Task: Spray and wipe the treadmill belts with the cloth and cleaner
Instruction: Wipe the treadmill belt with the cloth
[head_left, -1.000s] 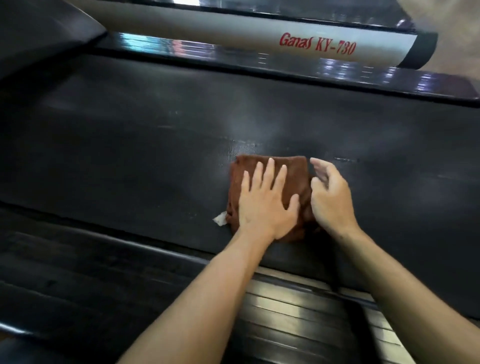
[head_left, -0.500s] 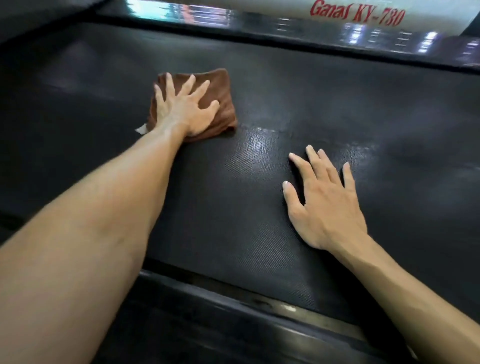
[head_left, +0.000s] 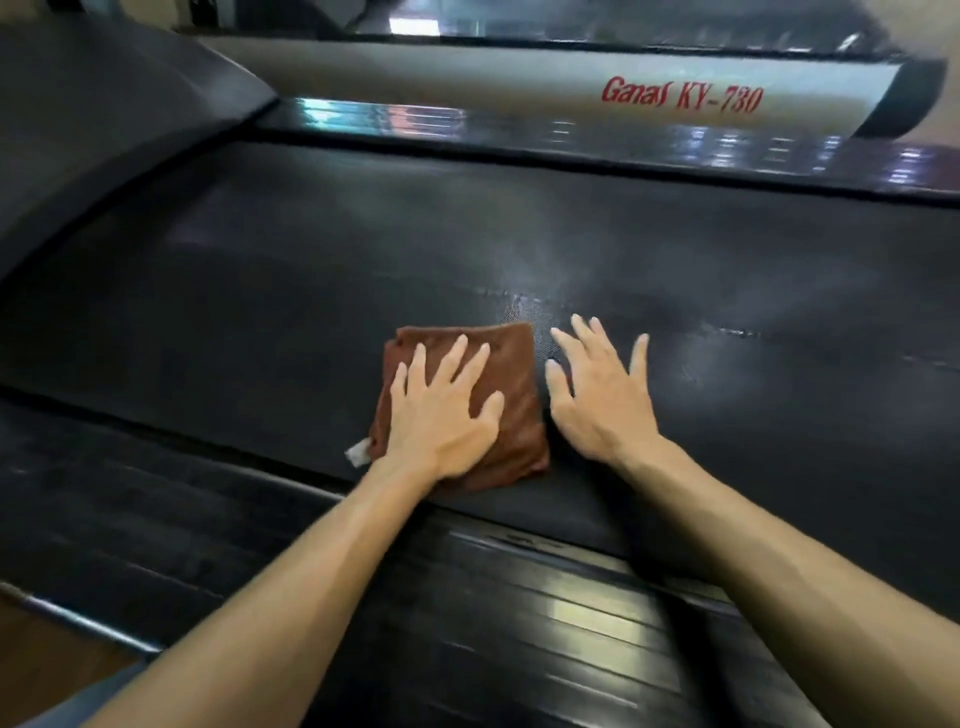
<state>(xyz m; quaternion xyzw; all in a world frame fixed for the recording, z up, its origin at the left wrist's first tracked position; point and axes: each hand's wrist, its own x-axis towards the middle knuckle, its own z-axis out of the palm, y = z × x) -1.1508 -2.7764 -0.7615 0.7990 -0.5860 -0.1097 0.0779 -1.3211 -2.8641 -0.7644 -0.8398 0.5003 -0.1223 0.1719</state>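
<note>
From the head view, we press our left hand (head_left: 441, 415) flat, fingers spread wide, on the one folded brown cloth (head_left: 511, 358), likely to keep it flat on the treadmill belt (head_left: 311, 291) for wiping. Our right hand (head_left: 602, 400), fingers wide and holding nothing, rests on the belt just beside the cloth, seemingly as a brace. We count two hands, one cloth, one belt; no cleaner bottle shows.
</note>
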